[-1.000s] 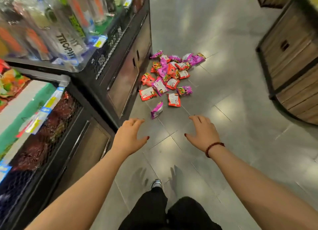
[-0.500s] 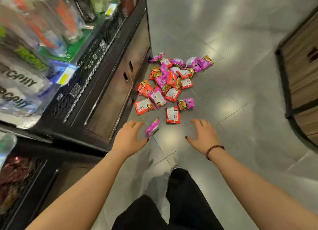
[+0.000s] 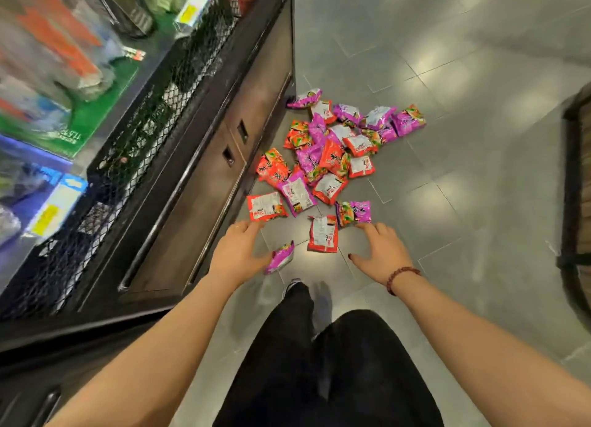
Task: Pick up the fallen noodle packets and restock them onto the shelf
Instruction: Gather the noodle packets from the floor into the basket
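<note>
at mid-frame, low on the floor beside the black shelf, the noodle packets lie in a loose heap. left hand and right hand hover over its near edge, fingers spread and holding nothing. best to gather the nearest strays first, stacked flat.
</note>
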The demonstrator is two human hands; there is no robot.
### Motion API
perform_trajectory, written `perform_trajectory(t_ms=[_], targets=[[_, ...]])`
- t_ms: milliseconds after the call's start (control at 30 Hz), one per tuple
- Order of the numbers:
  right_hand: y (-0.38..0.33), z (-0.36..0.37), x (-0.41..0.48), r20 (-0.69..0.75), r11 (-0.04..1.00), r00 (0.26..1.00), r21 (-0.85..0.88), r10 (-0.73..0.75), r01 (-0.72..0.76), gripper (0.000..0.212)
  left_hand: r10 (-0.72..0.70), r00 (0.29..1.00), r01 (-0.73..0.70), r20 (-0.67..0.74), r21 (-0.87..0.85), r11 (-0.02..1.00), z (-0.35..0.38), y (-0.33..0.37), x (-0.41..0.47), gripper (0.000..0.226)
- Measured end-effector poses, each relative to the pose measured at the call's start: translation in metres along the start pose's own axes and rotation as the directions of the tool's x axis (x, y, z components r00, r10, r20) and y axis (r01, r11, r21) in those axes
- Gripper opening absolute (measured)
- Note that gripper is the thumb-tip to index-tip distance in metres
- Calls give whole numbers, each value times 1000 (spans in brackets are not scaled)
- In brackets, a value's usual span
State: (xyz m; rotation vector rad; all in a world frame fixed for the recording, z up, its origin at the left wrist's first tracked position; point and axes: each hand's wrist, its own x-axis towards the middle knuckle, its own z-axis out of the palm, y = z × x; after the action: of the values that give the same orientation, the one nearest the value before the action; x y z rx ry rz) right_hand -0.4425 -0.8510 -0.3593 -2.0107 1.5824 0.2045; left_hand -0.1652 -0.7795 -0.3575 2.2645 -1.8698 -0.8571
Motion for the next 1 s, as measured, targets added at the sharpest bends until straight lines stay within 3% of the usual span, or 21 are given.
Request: perform_trajectory(t_ms=[200, 333, 500, 600, 700, 833, 1000], targets=[[11, -9, 80, 120, 999, 993, 46, -1, -5, 66, -161, 986, 163, 32, -112, 980, 12, -7, 61, 68], [28, 17, 143, 193, 976, 980, 200, 40, -79, 61, -278, 955, 292, 106, -157, 943, 62, -21, 101, 70], [65, 95, 217, 260, 910, 960, 366, 103, -197, 43, -436, 899, 437, 51, -202, 877, 155, -39, 154, 66], [89, 152, 260, 327, 870, 941, 433, 92, -235, 49, -495, 868, 469, -45, -259, 845, 227, -59, 190, 76], [120, 213, 297, 402, 803, 907, 494, 128, -332, 51, -558, 827, 558, 68, -217, 801, 293, -85, 220, 94], [156, 286, 339, 451, 713, 853, 504, 264, -487, 60, -554, 828, 561, 90, -141, 816, 366, -119, 249, 104], [194, 368, 385, 492, 590, 795, 541, 356, -599, 64, -599, 779, 622, 188, -105, 776, 441, -168, 267, 116]])
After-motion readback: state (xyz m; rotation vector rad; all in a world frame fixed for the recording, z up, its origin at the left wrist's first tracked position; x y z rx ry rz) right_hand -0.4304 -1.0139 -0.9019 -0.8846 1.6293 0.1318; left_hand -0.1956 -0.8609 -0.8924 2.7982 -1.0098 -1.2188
